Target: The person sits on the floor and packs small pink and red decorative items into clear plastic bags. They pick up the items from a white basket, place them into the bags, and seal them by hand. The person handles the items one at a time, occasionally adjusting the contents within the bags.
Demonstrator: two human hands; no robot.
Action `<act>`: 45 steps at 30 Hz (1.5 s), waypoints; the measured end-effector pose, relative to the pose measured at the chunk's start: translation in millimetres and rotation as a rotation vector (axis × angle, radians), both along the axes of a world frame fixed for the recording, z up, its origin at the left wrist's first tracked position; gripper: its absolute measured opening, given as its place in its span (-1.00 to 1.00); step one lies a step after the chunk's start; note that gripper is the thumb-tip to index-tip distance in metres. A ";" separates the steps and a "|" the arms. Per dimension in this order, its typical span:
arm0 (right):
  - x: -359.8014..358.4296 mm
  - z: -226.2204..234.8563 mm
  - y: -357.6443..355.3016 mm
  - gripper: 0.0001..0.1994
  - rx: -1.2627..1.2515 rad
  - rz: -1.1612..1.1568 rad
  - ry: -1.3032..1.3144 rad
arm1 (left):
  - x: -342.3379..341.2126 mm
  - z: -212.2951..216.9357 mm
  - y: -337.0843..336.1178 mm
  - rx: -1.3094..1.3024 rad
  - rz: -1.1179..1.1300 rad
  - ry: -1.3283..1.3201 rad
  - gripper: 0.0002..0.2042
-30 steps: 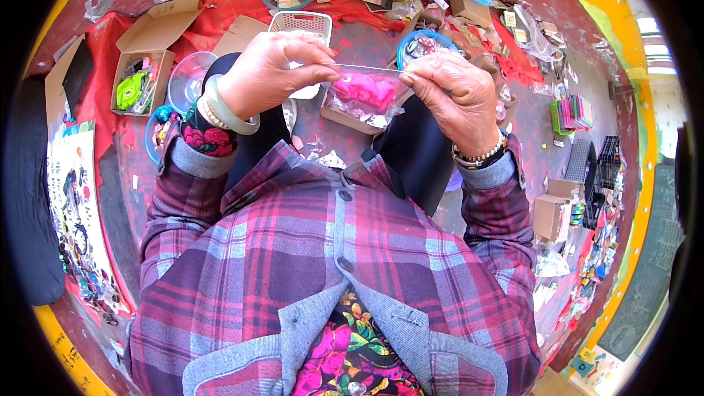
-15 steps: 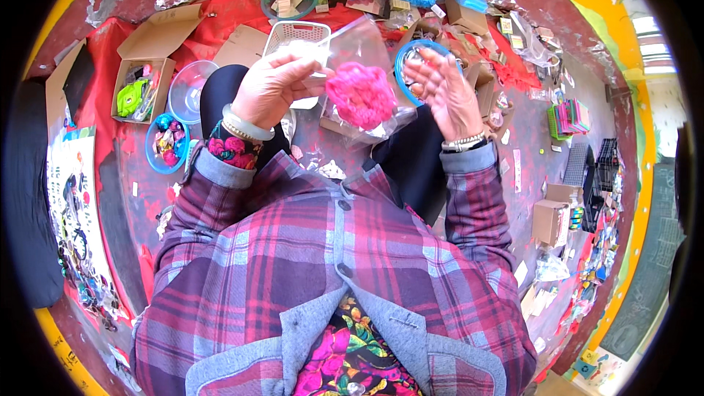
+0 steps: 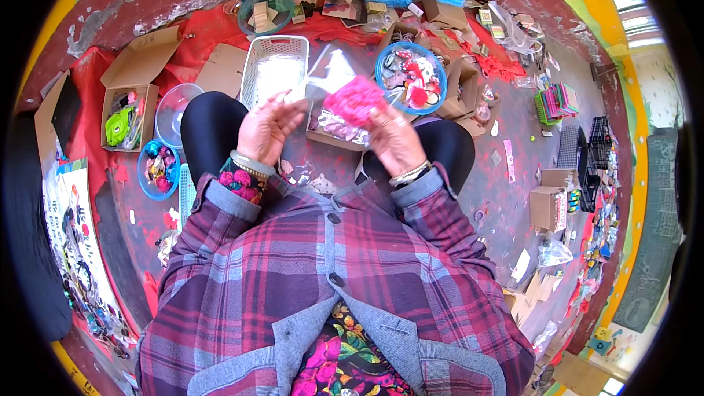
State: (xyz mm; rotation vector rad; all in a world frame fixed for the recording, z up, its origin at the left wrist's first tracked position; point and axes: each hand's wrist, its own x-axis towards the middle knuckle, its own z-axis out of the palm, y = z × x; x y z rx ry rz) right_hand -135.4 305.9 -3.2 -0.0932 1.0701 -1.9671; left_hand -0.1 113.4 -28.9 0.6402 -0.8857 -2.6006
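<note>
At the frame's upper centre, a pink fuzzy piece (image 3: 353, 100) appears to lie inside a clear bag (image 3: 330, 67); my right hand (image 3: 394, 139) pinches the bag at its lower right. My left hand (image 3: 268, 126), fingers parted and seemingly bare, stands apart to the left. An open cardboard box (image 3: 330, 140) shows behind. Insertion looks complete; whether the bag's mouth is sealed I cannot tell.

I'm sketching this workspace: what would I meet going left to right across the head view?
Open-flapped brown cardboard box, bare left hand, bright pink fuzzy piece, bare right hand, pink-and-green stack of thin items, dark green rectangular board.
</note>
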 end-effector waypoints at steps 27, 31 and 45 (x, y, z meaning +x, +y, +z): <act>-74.6 -197.8 -19.5 -0.72 0.983 0.053 -0.124 | -4.7 -25.0 -26.2 0.068 0.093 -0.102 -0.75; -91.0 -262.7 -12.2 -0.77 1.063 0.007 0.037 | -9.5 -26.3 -25.6 0.068 0.055 -0.114 -0.75; -57.7 -276.6 -43.6 -0.69 1.536 -0.073 0.708 | -10.1 -26.4 -21.6 0.049 -0.010 -0.139 -0.74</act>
